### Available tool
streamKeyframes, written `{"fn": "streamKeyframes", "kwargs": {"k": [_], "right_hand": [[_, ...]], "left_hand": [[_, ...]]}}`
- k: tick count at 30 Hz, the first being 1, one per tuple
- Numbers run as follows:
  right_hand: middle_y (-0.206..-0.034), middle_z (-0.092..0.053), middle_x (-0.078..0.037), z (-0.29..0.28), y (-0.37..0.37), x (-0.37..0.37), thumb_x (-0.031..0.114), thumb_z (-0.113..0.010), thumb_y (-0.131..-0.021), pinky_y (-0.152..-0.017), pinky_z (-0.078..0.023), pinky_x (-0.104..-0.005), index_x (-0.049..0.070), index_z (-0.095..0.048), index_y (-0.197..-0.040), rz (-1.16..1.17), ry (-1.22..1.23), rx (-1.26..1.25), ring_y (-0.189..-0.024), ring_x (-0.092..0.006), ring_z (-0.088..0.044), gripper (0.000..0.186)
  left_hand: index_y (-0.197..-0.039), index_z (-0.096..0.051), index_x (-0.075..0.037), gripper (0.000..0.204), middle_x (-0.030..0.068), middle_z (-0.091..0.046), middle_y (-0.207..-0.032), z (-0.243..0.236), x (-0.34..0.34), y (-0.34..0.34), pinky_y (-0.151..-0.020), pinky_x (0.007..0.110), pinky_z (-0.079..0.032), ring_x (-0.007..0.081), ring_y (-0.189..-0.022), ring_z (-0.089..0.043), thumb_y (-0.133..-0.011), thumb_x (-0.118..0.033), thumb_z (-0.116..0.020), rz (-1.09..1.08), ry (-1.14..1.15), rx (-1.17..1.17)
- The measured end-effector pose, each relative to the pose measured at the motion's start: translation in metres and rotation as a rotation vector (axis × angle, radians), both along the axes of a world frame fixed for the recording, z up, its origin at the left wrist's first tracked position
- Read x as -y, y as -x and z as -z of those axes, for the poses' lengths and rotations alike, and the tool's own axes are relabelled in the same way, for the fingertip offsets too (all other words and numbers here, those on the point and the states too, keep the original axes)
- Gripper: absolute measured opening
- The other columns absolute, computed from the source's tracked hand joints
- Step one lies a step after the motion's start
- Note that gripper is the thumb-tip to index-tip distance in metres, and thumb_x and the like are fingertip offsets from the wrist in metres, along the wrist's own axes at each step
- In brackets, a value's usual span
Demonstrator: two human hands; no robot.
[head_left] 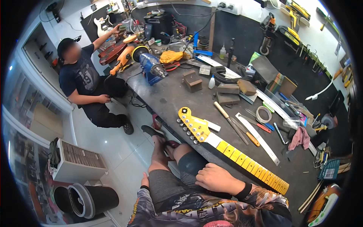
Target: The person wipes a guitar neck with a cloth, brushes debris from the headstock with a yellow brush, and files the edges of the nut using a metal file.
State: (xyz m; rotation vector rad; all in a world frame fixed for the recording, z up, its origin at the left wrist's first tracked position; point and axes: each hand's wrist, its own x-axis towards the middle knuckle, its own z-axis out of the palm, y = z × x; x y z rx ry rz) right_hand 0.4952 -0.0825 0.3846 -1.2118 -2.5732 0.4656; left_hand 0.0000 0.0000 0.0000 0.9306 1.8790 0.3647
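Note:
A yellow guitar neck [248, 164], with dark dots and silver tuners, lies diagonally along the workbench edge [170, 136]. Just below it, my right hand [216, 178] is over my right thigh near the lap, its fingers curled; whatever they might hold is hidden. At the outer side of my left thigh is my left hand [145, 181], mostly hidden, so its grip is unclear. On the bench beside the neck are wooden-handled files [230, 123], a long steel straightedge [259, 140] and a small white block [211, 126].
A co-worker [85, 72] stands at the far left, one arm stretched toward the cluttered bench end. A blue machine [150, 66], sanding blocks [227, 97] and a pink cloth [298, 139] occupy the bench. Left on the floor are a slatted white unit [79, 159] and a black bin [101, 200].

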Motion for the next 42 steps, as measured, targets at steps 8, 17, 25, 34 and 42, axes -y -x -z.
{"fn": "streamKeyframes", "kwargs": {"k": [8,17,25,34,42], "right_hand": [[-0.087,-0.07,-0.005,0.008,0.004,-0.004,0.028,-0.074,-0.103,-0.091,-0.049,-0.0379,0.012,-0.07,-0.088,0.004,-0.068,-0.012,-0.088,-0.0247,-0.069,0.022],[-0.086,-0.07,-0.004,0.005,0.006,-0.006,0.026,-0.073,-0.103,-0.091,-0.049,-0.0375,0.012,-0.069,-0.088,0.009,-0.056,-0.007,-0.088,-0.0243,-0.069,0.021],[-0.09,-0.07,-0.005,-0.001,0.008,-0.007,0.026,-0.074,-0.104,-0.092,-0.05,-0.0375,0.011,-0.07,-0.091,-0.014,0.012,-0.054,-0.09,-0.0249,-0.069,0.021],[-0.103,-0.074,-0.012,-0.138,-0.034,-0.101,0.023,-0.07,-0.113,-0.092,-0.059,-0.0432,0.003,-0.075,-0.114,-0.009,0.444,-0.428,-0.1,-0.0312,-0.074,0.02],[-0.126,-0.066,-0.015,-0.126,-0.044,-0.321,0.02,-0.074,-0.106,-0.103,-0.057,-0.0408,0.003,-0.076,-0.117,0.288,0.004,-0.207,-0.115,-0.0296,-0.071,0.021]], "left_hand": [[-0.136,-0.079,0.006,0.111,0.0238,-0.08,-0.134,-0.011,0.009,-0.004,-0.113,0.042,-0.052,0.0312,-0.128,-0.074,-0.109,-0.09,-0.031,-0.252,0.114,0.352],[-0.135,-0.08,0.005,0.11,0.0226,-0.08,-0.133,-0.002,0.009,-0.009,-0.113,0.042,-0.053,0.031,-0.127,-0.074,-0.109,-0.09,-0.032,-0.22,0.159,0.371],[-0.135,-0.081,0.004,0.109,0.0215,-0.081,-0.133,0.009,0.004,-0.02,-0.112,0.043,-0.053,0.0308,-0.126,-0.074,-0.108,-0.09,-0.033,-0.228,0.149,0.402],[-0.134,-0.081,0.003,0.108,0.0202,-0.081,-0.132,0.001,0.027,-0.005,-0.111,0.043,-0.054,0.0305,-0.126,-0.074,-0.108,-0.091,-0.034,-0.295,0.125,0.388],[-0.145,-0.077,-0.004,0.077,0.0182,-0.081,-0.137,0.0,0.095,0.035,-0.111,0.041,-0.054,0.0305,-0.126,-0.076,-0.113,-0.069,-0.051,0.189,0.121,0.045]]}}
